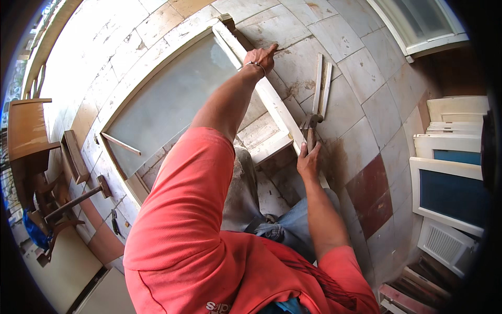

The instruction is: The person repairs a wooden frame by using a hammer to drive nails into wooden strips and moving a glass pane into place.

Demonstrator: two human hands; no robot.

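Closest to the lens, a red shirt, with blue jeans just beyond. Right hand: closed around the handle of a hammer, thumb just beside the edge of a white frame. Left hand: on the far part of the same frame, index finger stretched outward, other fingers bent; impossible to tell whether gripping anything. Frame itself: mostly to the left of the right hand, over the tiled floor, with a hazy pane inside and a loose stick across one corner. Right by the hammer's head, two white strips, side by side on the floor. Farther left, a sledgehammer. Far right, several panels, white-edged, some with blue centres.
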